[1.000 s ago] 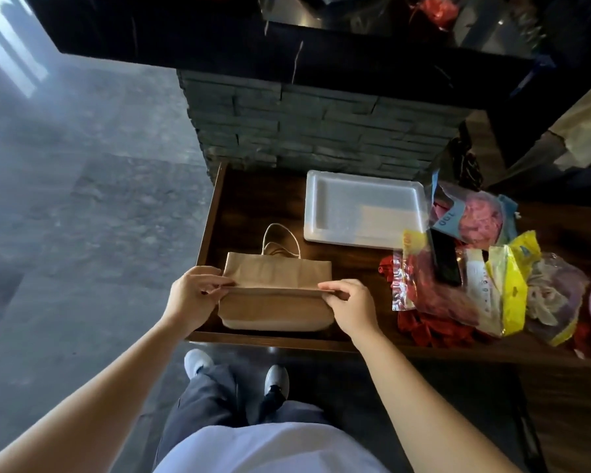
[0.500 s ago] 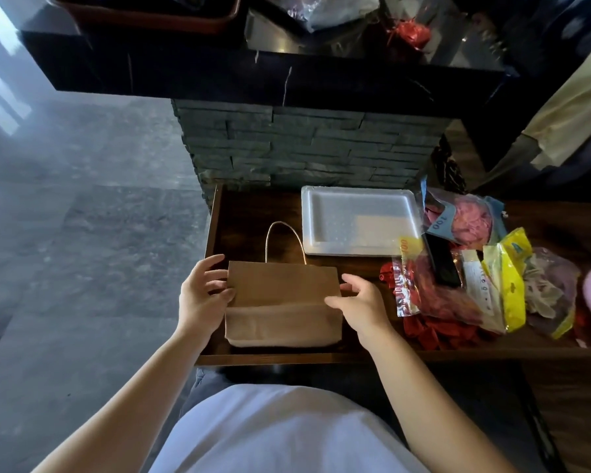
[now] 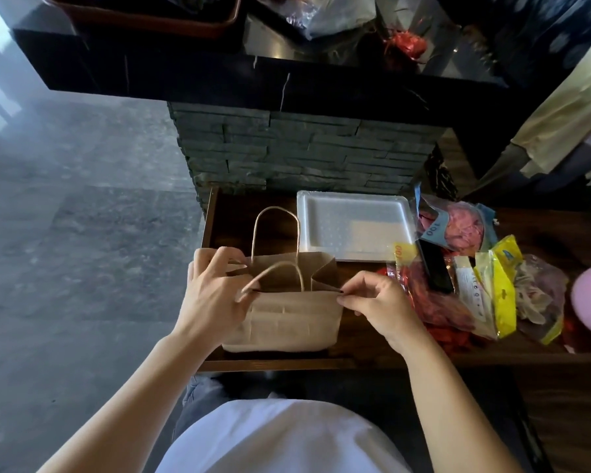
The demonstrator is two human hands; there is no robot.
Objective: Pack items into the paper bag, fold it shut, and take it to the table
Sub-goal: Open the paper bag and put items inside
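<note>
At frame centre, the paper bag [image 3: 284, 315] is pinched at its rim by both hands' fingers; its mouth should be spread wide before packets [image 3: 458, 295] are loaded.

Both my bare arms reach forward from the bottom, toward 12 o'clock. My left hand [image 3: 212, 295] is at about 10 o'clock from my tummy, with its back up and its fingers [image 3: 219, 257] bent and spread, holding the left end of the bag [image 3: 284, 319] top. My right hand [image 3: 376, 305] is at about 1 o'clock. Its thumb and first finger pinch the right corner of the bag rim. Its other fingers curl under.
</note>
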